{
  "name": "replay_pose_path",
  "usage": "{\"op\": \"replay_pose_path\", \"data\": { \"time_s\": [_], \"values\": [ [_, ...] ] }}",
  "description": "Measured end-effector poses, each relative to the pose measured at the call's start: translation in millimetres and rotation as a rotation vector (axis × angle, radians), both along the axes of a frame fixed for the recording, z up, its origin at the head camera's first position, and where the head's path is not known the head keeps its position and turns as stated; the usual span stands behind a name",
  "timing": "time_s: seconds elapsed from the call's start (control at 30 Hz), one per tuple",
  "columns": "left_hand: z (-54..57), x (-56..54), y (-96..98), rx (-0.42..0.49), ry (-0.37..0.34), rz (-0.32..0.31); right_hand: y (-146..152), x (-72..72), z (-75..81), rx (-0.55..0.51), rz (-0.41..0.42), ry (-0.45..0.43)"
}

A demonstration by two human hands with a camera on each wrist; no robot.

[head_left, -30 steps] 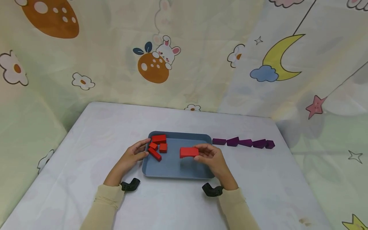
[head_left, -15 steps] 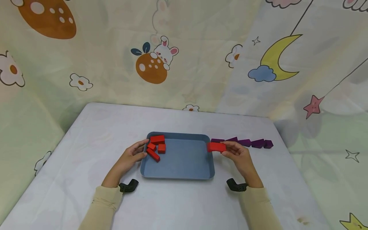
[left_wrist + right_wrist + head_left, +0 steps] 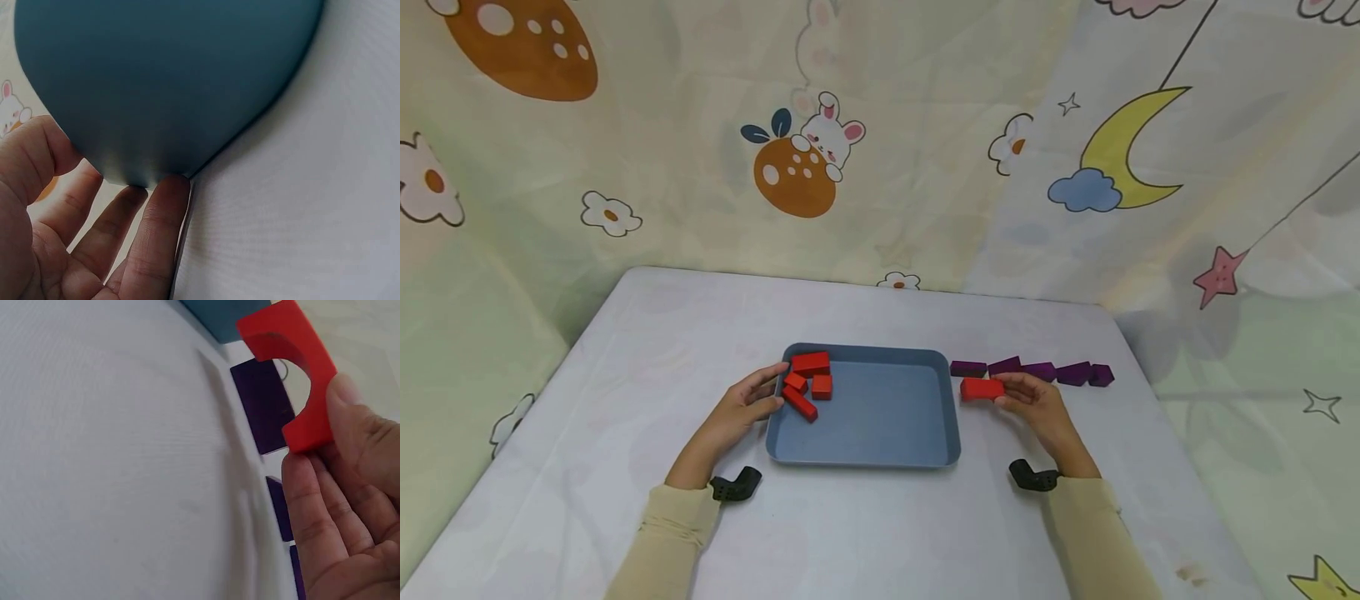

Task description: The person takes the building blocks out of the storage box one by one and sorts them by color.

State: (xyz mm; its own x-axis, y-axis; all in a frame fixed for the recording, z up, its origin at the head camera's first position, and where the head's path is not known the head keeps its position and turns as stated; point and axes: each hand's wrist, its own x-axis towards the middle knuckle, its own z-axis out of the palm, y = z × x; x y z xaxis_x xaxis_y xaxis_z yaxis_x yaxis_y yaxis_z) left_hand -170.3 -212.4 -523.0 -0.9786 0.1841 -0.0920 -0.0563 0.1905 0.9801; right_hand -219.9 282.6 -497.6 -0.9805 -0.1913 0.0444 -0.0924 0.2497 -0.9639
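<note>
My right hand [image 3: 1037,407] pinches a red arch block [image 3: 981,389] above the table, just right of the tray. In the right wrist view the red arch block [image 3: 312,369] shows its rounded cutout, with the thumb on one side and fingertips below. My left hand [image 3: 741,408] touches the left side of the blue-grey tray [image 3: 880,464]. The left wrist view shows its fingertips against the outer wall of the tray [image 3: 169,87]. Inside the tray at the left lie several red blocks, among them a larger rectangular block [image 3: 811,363], a cube [image 3: 822,387] and a long bar [image 3: 800,403].
A row of several purple blocks [image 3: 1039,372] runs rightward from the tray's far right corner, behind the held block. Everything stands on a white-covered table [image 3: 865,542]. Behind it hangs a printed cloth [image 3: 925,100].
My right hand has carried the red arch block rightward from above the tray, past its right rim, and lower beside the purple row. My left hand has stayed at the tray.
</note>
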Motion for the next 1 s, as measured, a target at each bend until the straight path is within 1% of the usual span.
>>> {"op": "replay_pose_path", "data": {
  "time_s": [0.23, 0.43, 0.53, 0.63, 0.73, 0.87, 1.0],
  "values": [
    [-0.7, 0.8, 0.2, -0.008, -0.008, 0.004, -2.8, -6.1, -9.7, 0.077, 0.007, -0.022],
    [0.0, 1.3, 0.0, -0.009, -0.005, 0.005, -2.6, -6.2, -9.3, 0.137, -0.005, -0.049],
    [1.0, 1.5, 0.3, -0.003, -0.007, 0.006, -2.0, -3.7, -5.2, 0.167, -0.008, -0.039],
    [1.1, 1.4, 0.4, -0.003, -0.01, 0.004, -3.1, 1.5, 3.1, 0.173, -0.036, -0.03],
    [0.9, 1.5, 0.5, -0.002, -0.014, 0.005, -10.1, 8.2, 14.3, 0.142, -0.077, -0.018],
    [-0.6, 0.9, 0.0, 0.011, -0.004, -0.001, -31.4, 17.9, 27.9, 0.086, -0.1, -0.011],
    [-1.7, 0.3, -0.4, 0.024, 0.004, -0.007, -61.2, 25.0, 32.5, 0.027, -0.08, -0.011]
  ]
}}
